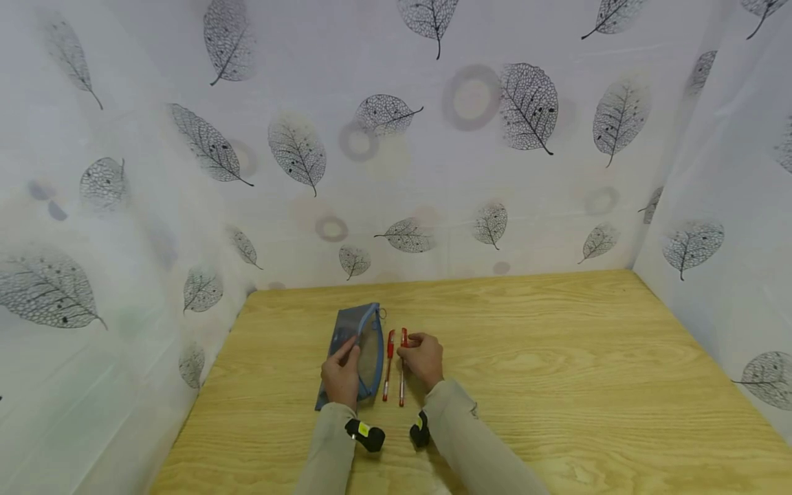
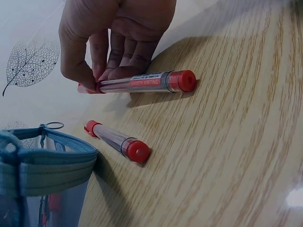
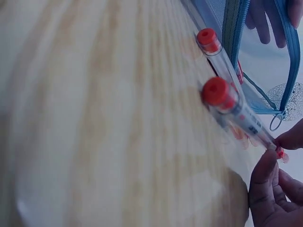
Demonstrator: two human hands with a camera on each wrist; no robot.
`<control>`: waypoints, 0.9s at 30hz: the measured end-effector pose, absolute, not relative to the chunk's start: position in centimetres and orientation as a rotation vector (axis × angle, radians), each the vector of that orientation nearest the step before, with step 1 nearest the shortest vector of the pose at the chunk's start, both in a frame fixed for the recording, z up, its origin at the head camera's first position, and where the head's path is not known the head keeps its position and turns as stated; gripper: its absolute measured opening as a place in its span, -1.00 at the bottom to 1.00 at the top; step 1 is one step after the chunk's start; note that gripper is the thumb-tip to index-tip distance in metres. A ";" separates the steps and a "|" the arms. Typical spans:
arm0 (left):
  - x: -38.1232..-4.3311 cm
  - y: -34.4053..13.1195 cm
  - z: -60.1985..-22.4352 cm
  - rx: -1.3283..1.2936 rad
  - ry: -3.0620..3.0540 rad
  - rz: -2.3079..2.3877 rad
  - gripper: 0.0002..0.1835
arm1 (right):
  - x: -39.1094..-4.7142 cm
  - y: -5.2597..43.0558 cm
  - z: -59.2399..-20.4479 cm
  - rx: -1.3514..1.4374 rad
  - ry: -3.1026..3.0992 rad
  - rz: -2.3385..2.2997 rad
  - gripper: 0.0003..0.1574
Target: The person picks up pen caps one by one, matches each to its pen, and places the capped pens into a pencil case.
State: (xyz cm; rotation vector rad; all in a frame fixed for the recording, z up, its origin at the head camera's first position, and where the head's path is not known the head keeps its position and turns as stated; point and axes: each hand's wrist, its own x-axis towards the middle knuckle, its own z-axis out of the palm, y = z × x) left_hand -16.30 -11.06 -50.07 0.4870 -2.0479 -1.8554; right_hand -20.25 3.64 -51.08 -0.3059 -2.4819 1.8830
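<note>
A blue-edged mesh zip pouch [image 1: 353,321] lies on the table with its zipped mouth gaping to the right. My left hand [image 1: 342,377] pinches the pouch's edge between thumb and fingers. Just right of the pouch, a clear pen with red ends [image 1: 390,347] lies lengthwise. Beside it, a second such pen [image 2: 147,82], labelled "SMOOTH WRITING", is pinched near its capped end by the thumb and fingers of my right hand [image 1: 423,357]. In the left wrist view, something red [image 2: 54,203] shows through the pouch's side.
The wood-grain table [image 1: 557,371] stretches out to the right of both hands. White leaf-printed sheeting [image 1: 408,172] hangs along the back and both sides. A small metal ring [image 3: 276,122] hangs at the pouch's far corner.
</note>
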 end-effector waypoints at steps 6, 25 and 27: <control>-16.2 -11.1 -50.0 0.485 -2.050 -1.862 -0.73 | -20.1 3.7 -50.7 -0.266 -2.485 1.884 -0.52; -16.2 -11.0 -49.9 0.502 -2.059 -1.843 -0.73 | -20.5 4.2 -50.7 -0.171 -2.386 2.071 -0.56; -16.2 -11.0 -50.0 0.501 -2.059 -1.845 -0.73 | -20.7 4.2 -50.5 -0.164 -2.362 2.108 -0.56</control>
